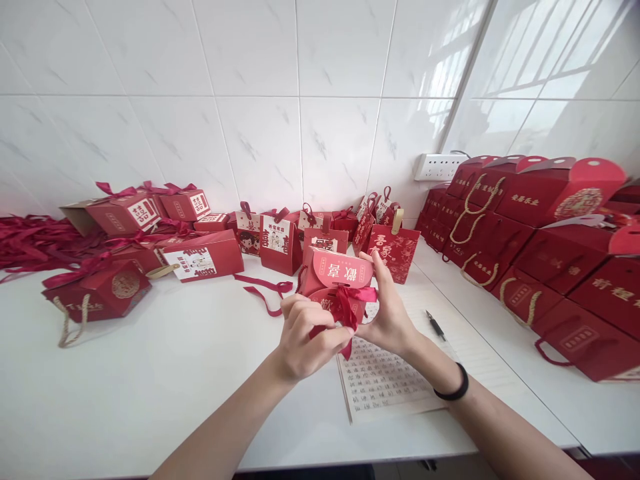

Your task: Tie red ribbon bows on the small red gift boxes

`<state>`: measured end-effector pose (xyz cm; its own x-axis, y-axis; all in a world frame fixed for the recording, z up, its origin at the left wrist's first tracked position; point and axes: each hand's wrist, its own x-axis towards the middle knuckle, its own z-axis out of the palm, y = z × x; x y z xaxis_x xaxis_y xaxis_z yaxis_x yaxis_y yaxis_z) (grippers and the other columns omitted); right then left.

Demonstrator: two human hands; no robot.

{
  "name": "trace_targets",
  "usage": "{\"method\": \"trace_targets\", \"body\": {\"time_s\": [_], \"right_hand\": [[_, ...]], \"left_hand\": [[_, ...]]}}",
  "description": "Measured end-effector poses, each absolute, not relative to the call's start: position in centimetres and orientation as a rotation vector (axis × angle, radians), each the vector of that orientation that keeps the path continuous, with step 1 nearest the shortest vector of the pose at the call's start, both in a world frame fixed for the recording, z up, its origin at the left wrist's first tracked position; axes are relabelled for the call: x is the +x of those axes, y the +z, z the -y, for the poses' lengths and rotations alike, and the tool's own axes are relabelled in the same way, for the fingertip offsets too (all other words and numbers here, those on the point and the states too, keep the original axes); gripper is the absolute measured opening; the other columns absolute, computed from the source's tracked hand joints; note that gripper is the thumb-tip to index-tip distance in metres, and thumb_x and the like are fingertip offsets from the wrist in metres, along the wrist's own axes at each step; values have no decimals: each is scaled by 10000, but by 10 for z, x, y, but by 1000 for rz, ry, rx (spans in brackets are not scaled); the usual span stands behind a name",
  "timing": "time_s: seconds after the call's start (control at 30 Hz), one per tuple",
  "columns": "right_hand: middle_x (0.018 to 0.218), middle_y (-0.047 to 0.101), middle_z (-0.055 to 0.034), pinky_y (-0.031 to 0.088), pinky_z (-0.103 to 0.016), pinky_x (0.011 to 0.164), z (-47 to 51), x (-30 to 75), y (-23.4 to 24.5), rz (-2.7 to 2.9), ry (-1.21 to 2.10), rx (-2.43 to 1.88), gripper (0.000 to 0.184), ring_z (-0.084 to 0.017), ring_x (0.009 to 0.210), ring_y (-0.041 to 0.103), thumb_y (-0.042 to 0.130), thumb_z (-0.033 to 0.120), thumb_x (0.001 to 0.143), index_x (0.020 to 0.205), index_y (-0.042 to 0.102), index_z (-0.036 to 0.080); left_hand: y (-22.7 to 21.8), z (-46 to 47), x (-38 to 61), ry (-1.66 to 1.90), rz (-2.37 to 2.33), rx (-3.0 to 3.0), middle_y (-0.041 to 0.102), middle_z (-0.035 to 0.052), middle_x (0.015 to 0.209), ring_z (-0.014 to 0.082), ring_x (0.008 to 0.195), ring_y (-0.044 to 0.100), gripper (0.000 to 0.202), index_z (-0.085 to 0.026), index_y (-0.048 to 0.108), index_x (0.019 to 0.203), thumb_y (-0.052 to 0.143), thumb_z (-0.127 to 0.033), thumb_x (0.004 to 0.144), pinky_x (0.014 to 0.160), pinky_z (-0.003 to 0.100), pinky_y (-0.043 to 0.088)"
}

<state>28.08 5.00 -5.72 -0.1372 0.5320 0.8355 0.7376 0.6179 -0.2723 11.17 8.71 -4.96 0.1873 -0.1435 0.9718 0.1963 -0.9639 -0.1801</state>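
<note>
Both my hands hold one small red gift box [336, 272] with gold characters above the white table [150, 387]. My left hand [300, 337] is closed, its fingers pinching the red ribbon [345, 308] tied on the box's front. My right hand [387, 313] is closed round the box's right side, thumb near the ribbon bow. A black band sits on my right wrist. Under the hands lies a sheet of lined paper [380, 380] covered in handwriting.
Several red gift boxes [205, 257] stand and lie along the tiled wall, with loose red ribbons [30, 240] at far left. Larger red boxes with rope handles [545, 233] are stacked at right. A pen [436, 325] lies by the paper. A power strip [437, 167] hangs on the wall.
</note>
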Motion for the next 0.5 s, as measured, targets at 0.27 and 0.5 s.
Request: {"method": "trace_targets", "body": {"time_s": [0.27,0.5], "right_hand": [[1428,304,-172,398,-535,1015,-50,281,-58,1800,-225,-1042,1040,-335,1307,334,665,527,770,1480,-22,205],[1424,325,-148,429,-530,978,-54,288,-61,1768,-114,-1086,1016,-341,1276,368,677,373,697,1480,50,210]], "left_hand": [[-51,-88,112,-1855,44,-2233,478,-13,698,114,657,454,51,-186,574,825,578,-136,837,638,296,377],[-50,-113,106,-2058,637,-2610,425,110,1299,261,1217,421,689,-253,396,1293,724,-420,710,945,367,416]]}}
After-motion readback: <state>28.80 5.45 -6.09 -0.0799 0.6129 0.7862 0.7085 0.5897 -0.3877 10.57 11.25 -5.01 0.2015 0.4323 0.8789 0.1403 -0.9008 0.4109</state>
